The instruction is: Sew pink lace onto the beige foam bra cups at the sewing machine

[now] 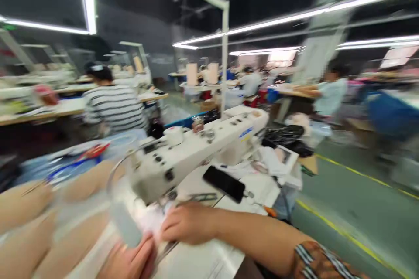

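A white sewing machine (196, 152) stands across the table. Close to its needle end, a pale pinkish piece of fabric (151, 220) lies under a bright light. My right hand (190, 223) has its fingers curled together on the right edge of this fabric. At the fabric's lower left is my left hand (132, 259), blurred, its fingers close together near a grey flat plate (126, 223). Whether the left fingers pinch the fabric cannot be made out. Beige cup-shaped pieces (87, 183) lie on the left side of the table.
A black phone (224, 183) lies right of the machine head, near papers and an open white box (288, 168). Red-handled scissors (94, 151) rest at the left on blue plastic. A person in a striped shirt (114, 107) sits beyond; others work farther back.
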{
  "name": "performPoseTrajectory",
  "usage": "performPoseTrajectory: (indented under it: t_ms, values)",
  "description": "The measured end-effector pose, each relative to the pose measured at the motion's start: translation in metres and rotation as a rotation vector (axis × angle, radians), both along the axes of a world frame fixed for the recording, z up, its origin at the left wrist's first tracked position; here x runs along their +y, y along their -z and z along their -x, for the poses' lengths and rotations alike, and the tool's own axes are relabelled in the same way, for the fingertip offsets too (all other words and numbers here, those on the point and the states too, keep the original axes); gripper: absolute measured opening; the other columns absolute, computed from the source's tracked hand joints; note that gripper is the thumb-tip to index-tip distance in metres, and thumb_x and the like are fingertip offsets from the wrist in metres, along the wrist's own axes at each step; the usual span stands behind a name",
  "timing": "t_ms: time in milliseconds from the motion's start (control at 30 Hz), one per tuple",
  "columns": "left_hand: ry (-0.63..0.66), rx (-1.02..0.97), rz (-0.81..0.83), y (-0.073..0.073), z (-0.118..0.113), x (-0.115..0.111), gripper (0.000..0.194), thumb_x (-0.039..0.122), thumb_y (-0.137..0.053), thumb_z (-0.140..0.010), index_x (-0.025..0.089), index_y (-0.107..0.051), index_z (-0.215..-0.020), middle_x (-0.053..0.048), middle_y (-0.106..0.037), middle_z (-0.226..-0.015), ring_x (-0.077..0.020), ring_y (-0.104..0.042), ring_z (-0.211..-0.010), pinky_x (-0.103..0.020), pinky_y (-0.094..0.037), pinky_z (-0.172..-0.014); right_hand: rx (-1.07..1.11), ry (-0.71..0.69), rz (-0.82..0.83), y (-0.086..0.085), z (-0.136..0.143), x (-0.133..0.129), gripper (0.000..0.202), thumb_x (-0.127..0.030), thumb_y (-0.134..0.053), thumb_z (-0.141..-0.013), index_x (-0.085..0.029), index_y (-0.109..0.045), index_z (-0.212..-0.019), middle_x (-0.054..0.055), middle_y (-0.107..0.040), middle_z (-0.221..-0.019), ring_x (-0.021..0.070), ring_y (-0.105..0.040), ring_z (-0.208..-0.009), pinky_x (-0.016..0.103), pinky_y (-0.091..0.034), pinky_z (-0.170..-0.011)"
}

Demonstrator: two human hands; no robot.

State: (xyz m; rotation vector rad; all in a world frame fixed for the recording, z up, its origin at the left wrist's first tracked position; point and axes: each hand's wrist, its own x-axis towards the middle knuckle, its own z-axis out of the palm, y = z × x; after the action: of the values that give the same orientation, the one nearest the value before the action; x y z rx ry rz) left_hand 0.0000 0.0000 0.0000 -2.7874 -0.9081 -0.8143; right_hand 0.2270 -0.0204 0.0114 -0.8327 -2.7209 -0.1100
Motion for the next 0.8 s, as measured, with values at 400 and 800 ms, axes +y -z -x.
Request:
performPoseTrajectory:
  t_ms: [400, 800]
  values:
    - [-0.015, 0.143, 0.027, -0.009, 0.02, -0.041, 0.022, 0.017, -0.04, -0.102, 0.014, -0.061, -0.105, -0.009, -0.065, -0.091, -0.0256, -0.057, -0.08, -0.042, -0.049, -0.072, 0.12, 0.03, 0.213, 0.009, 0.004, -0.014, 0.027, -0.003, -0.055, -0.09, -0.022, -0.068, -0.104, 0.004, -0.068, -0.106, 0.0188, -0.057, -0.094, 0.028, -0.039, -0.072]
    - [-0.037, 0.119, 0.05, -0.012, 0.019, -0.043, 0.025, 0.014, -0.037, -0.102, 0.018, -0.056, -0.085, -0.005, -0.058, -0.079, -0.0209, -0.05, -0.069, -0.035, -0.041, -0.064, 0.103, 0.09, 0.223, 0.01, 0.009, -0.015, 0.035, -0.001, -0.052, -0.088, -0.023, -0.068, -0.11, 0.004, -0.064, -0.098, 0.0187, -0.049, -0.084, 0.028, -0.033, -0.065]
